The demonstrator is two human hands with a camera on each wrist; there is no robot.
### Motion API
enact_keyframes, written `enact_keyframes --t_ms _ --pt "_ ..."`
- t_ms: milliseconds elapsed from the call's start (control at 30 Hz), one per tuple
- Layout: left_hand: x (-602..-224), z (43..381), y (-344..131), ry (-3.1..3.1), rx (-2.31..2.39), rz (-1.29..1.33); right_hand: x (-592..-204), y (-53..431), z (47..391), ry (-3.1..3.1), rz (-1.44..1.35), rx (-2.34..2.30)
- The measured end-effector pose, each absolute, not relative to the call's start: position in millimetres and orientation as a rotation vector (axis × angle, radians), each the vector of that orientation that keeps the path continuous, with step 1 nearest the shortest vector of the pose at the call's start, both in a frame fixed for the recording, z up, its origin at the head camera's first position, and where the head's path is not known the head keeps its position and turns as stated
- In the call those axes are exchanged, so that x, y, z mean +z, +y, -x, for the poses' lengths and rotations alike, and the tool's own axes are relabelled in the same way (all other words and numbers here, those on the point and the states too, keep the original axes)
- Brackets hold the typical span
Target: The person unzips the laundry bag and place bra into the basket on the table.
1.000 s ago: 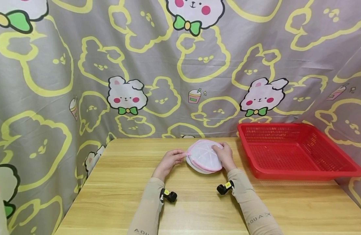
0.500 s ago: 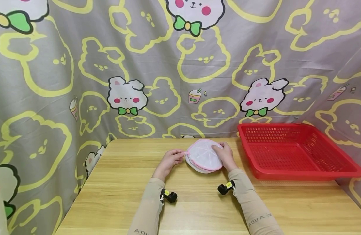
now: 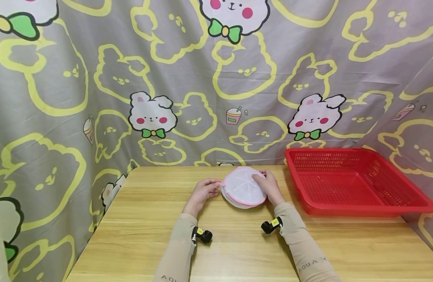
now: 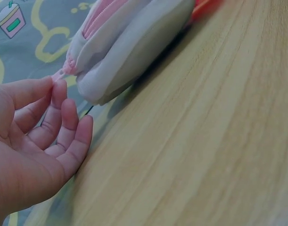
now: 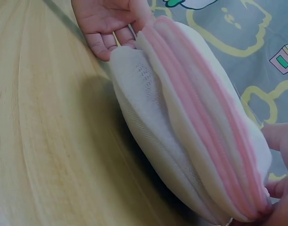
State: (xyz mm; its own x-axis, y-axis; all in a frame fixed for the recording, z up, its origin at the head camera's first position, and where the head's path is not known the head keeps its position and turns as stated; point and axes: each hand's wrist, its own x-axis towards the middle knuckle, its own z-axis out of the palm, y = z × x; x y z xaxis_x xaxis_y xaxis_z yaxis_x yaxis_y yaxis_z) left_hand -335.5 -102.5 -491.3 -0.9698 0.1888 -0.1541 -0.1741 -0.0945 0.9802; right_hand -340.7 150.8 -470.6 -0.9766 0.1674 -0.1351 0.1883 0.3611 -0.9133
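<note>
A round white mesh bag with pink zipper trim [image 3: 245, 187] is held at the back middle of the table, its top panel marked by spoke-like seams. My left hand [image 3: 204, 192] pinches a small pink tab [image 4: 59, 75] at the bag's left end between thumb and index finger; the other fingers curl loosely. At the opposite edge, my right hand [image 3: 269, 187] grips the bag, thumb on top and fingers mostly hidden beneath. In the right wrist view, two pink bands [image 5: 205, 127] run along the bag's side with a pale strip between them.
A red perforated plastic basket [image 3: 361, 209] stands on the right of the wooden table [image 3: 230, 254]. Behind the table hangs a grey curtain [image 3: 195, 70] with cartoon prints. Both wrists wear a small black camera.
The bag has shifted very slightly to the left and its top panel lies a little flatter. Both hands keep their hold, the left moving slightly leftward.
</note>
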Motion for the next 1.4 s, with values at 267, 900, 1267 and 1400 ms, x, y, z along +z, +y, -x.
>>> enact_keyframes --t_ms 267,900,1267,1400 --pt "-488 337 -103 1.942 2.14 0.039 -469 151 340 2.599 -0.313 -1.763" --pt "-457 325 -99 2.025 2.117 0.001 -472 158 344 2.517 -0.317 -1.869" --pt "-454 320 -92 2.15 1.923 -0.018 -476 159 344 2.472 -0.311 -1.917" --pt "-455 318 -90 2.157 1.887 -0.01 -476 161 344 2.412 -0.296 -1.935"
